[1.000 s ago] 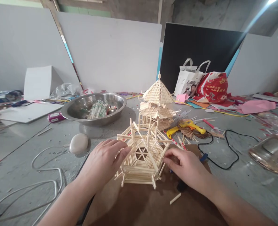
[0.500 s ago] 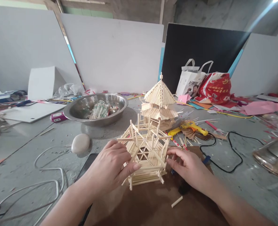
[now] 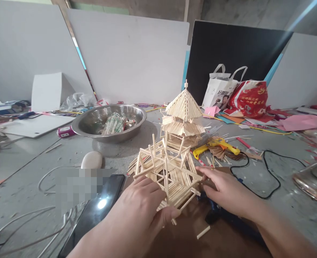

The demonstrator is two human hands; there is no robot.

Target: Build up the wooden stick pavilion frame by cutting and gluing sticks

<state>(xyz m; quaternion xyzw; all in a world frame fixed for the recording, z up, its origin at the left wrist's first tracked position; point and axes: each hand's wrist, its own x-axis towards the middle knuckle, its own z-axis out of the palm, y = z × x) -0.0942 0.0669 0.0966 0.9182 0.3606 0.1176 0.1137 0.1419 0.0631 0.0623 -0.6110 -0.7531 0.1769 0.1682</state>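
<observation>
Left hand (image 3: pixel 144 211) grasps the tilted stick frame (image 3: pixel 166 172) from below, fingers curled at its base. Right hand (image 3: pixel 225 191), fingers loosely extended, touches the frame's right edge.

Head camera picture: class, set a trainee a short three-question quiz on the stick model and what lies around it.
1. True or false: both hands touch the open stick frame.
2. What lies in the metal bowl? A) wrapped stick bundles B) scissors C) paint
3. Fill in: the yellow glue gun lies to the ___ of the roofed stick tower.

Key
1. True: the left hand holds its near lower edge, the right hand touches its right side.
2. A
3. right
</observation>
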